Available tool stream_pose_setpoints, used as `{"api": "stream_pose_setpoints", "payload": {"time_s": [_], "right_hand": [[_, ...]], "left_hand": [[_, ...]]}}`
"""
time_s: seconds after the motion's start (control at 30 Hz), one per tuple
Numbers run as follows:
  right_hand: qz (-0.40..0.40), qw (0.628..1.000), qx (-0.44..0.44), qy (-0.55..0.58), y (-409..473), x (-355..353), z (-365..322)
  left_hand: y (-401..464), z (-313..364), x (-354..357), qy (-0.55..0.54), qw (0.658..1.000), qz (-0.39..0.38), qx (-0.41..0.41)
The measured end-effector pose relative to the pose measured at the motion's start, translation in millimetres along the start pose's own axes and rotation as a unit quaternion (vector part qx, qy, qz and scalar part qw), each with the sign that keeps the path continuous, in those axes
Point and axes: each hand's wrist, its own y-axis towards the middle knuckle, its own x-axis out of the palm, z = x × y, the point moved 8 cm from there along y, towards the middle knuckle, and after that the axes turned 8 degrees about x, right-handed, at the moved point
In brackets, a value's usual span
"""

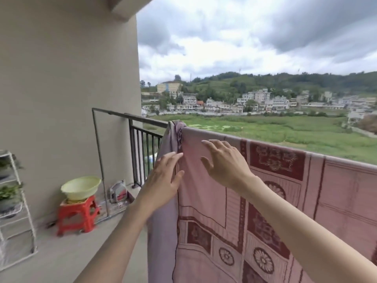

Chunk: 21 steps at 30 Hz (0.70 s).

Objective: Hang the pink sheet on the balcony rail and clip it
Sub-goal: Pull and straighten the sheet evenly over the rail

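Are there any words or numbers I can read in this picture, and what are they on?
None can be read.
Packet on the floor by the rail: print too blurred to read.
Sheet: only flower and border patterns, no words.
Far buildings: too small to show any signs.

Pink sheet covers the balcony rail from its bunched end rightward; rail top hidden there. Sheet cut off at bottom and right edges. Both forearms cut off at bottom edge. Left hand fingertips blurred against sheet edge; contact cannot be told. White plant rack cut by left edge. Packet on floor too blurred to identify.
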Motion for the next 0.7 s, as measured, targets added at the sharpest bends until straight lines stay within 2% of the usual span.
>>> {"api": "stream_pose_setpoints", "payload": {"time_s": [0.27,0.4,0.53,0.7], "right_hand": [[0.000,1.000,0.027,-0.014,101,55,-30],[0.041,0.998,0.019,-0.034,153,83,-43],[0.089,0.991,0.098,-0.025,208,99,-21],[0.028,0.979,0.156,-0.128,236,133,1]], "left_hand": [[25,-92,25,-0.092,0.995,0.004,-0.041],[63,-141,51,-0.112,0.993,-0.004,-0.041],[99,-189,66,-0.120,0.991,0.041,-0.042],[151,-212,60,-0.172,0.981,0.087,-0.006]]}}
